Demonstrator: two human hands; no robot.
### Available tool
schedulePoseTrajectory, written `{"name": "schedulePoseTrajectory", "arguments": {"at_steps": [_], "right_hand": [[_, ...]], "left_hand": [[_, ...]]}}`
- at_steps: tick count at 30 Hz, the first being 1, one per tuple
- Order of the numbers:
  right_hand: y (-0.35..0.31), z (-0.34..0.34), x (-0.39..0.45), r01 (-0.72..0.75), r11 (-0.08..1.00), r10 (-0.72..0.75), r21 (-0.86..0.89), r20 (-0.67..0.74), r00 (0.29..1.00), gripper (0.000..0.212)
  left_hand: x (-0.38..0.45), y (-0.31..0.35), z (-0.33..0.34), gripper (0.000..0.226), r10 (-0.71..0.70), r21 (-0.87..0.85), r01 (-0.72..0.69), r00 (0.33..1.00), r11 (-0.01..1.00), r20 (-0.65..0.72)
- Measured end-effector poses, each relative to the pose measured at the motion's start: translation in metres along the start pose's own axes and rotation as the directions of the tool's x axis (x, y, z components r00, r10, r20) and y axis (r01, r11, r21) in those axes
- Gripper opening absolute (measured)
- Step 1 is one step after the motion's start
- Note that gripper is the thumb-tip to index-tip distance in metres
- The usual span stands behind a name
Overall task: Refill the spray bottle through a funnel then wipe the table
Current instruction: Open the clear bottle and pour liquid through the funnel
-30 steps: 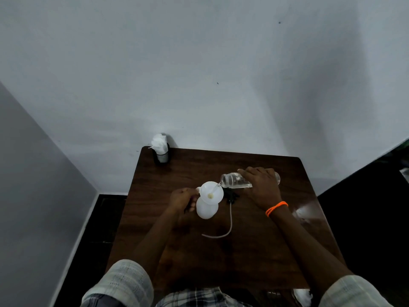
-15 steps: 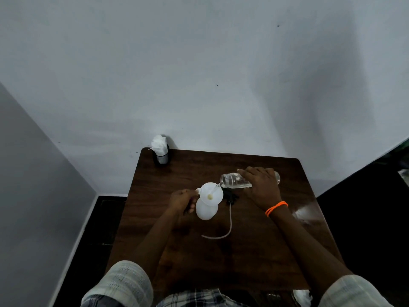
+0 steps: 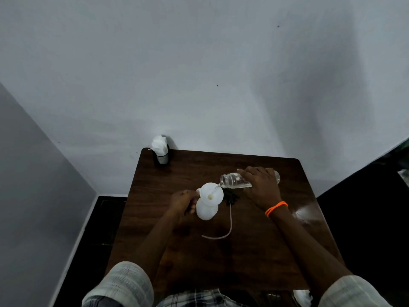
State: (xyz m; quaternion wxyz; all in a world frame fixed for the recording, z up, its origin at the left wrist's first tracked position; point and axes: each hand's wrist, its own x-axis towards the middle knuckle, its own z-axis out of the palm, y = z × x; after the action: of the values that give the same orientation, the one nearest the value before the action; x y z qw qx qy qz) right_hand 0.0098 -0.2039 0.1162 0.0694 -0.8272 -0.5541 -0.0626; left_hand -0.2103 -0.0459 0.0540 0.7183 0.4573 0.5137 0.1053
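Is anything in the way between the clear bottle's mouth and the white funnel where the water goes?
Nothing visible blocks it. The right hand tips the clear bottle so its mouth sits at the rim of the funnel, and a thin stream runs into it. The left hand holds the white spray bottle from the side.

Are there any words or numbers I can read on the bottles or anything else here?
None can be read.
Clear bottle: no label or print shows.
White spray bottle: plain, no writing shows.
Funnel: plain.
Black tissue holder: no writing shows.
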Motion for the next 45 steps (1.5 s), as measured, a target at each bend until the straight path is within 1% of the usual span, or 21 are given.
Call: {"name": "schedulePoseTrajectory", "arguments": {"at_steps": [7,12,16,20,27,30,35,45], "right_hand": [[-0.001,-0.001,-0.001,-0.011,1.000,0.012,-0.012,0.017,1.000,0.062],[-0.001,-0.001,-0.002,-0.015,1.000,0.015,-0.006,0.019,1.000,0.062],[-0.002,-0.002,-0.002,-0.008,1.000,0.008,-0.007,0.006,1.000,0.062],[-0.002,-0.003,-0.003,-0.009,1.000,0.009,-0.013,0.011,1.000,0.061],[0.000,-0.003,-0.002,-0.019,1.000,0.020,-0.023,0.029,0.999,0.061],[-0.001,-0.004,-0.002,-0.010,1.000,0.010,-0.012,0.004,1.000,0.061],[-0.003,-0.007,-0.003,0.001,1.000,-0.001,-0.005,-0.039,0.999,0.061],[0.001,-0.003,-0.003,-0.011,0.999,0.011,-0.038,0.002,1.000,0.056]], "left_hand": [[0.000,-0.002,0.001,0.022,-0.001,-0.043,0.001,1.000,0.999,-0.010],[-0.004,0.000,0.001,0.020,-0.004,-0.019,0.004,1.000,1.000,-0.005],[-0.008,0.001,0.001,0.013,-0.007,-0.008,0.007,1.000,1.000,0.001],[-0.008,-0.001,0.000,0.015,0.002,-0.012,-0.002,1.000,1.000,0.011],[-0.004,-0.006,0.002,0.012,0.002,-0.072,-0.001,1.000,0.997,0.011],[-0.003,-0.006,0.002,0.009,0.006,-0.058,-0.005,1.000,0.998,0.018],[-0.003,-0.007,0.002,0.013,0.011,-0.030,-0.010,1.000,1.000,0.026],[0.000,-0.013,0.000,0.010,0.007,-0.043,-0.006,1.000,0.999,0.019]]}}
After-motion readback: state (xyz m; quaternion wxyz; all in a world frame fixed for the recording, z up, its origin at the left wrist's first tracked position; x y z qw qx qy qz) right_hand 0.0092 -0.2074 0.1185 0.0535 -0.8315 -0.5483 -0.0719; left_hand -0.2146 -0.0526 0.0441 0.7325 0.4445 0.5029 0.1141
